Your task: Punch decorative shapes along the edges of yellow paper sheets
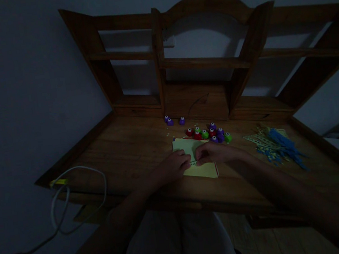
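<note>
A pale yellow-green sheet or pad (201, 171) with a reddish edge lies near the front of the wooden desk. Over its left side rests my left hand (180, 162), fingers curled together. My right hand (205, 154) comes in from the right, with thumb and forefinger pinched close to the sheet. Between the two hands runs a small pale strip (193, 163) with dark marks, its ends at my fingertips. Both hands appear to grip it, though dim light hides the detail. Just behind the sheet sit red (198, 136), green (204, 134) and purple (220, 137) eye-topped pieces.
More purple pieces (169, 122) stand further back, with pale crumbs around. To the right lies a heap of blue scraps (284, 143) and pale perforated strips (259, 141). A wooden shelf unit (204, 60) rises behind. A white cable (105, 184) loops over the desk's left edge.
</note>
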A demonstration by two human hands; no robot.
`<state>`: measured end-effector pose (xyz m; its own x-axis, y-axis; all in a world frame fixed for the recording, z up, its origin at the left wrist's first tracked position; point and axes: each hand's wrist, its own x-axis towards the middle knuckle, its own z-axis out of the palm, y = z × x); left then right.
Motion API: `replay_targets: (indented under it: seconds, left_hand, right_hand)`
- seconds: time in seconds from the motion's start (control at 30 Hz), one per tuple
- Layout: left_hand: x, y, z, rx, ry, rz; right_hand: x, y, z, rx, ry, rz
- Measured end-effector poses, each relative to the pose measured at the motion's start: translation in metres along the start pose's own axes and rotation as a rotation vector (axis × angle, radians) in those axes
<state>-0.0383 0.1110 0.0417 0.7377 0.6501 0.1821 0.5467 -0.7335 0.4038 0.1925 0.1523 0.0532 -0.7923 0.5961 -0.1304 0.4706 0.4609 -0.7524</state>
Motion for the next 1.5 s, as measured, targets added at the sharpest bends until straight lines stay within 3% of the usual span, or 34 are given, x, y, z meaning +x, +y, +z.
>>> replay_targets:
  seconds: [0.17,0.4,0.63,0.8,0.97,1.07,1.23,1.5]
  left_hand:
    - [0.005,-0.006,-0.005,-0.023,-0.048,0.006]
    - [0.012,-0.019,0.000,-0.037,-0.130,0.002]
    - [0.040,-0.013,-0.024,-0.087,-0.430,-0.189]
    - [0.058,-0.022,-0.034,-0.162,-0.572,-0.169]
    - [0.057,-0.030,-0.034,-0.237,-0.602,-0.119]
    - [0.056,-0.034,-0.032,-0.188,-0.587,-0.154]
    - [0.059,-0.035,-0.032,-0.101,-0.574,-0.148]
    - [0.067,-0.017,-0.028,0.060,-0.524,-0.216]
  right_hand:
    - [0.008,-0.001,-0.006,-0.012,-0.086,0.071]
    - [0.011,-0.001,-0.007,-0.026,-0.112,0.084]
    - [0.020,-0.002,-0.016,-0.059,-0.187,0.177]
    - [0.019,-0.007,-0.018,-0.079,-0.187,0.188]
    - [0.013,-0.006,-0.015,-0.051,-0.141,0.159]
    - [0.013,-0.006,-0.014,-0.050,-0.133,0.135]
    - [0.012,-0.004,-0.013,-0.049,-0.016,0.165]
    - [0.016,0.002,-0.015,-0.027,-0.090,0.161]
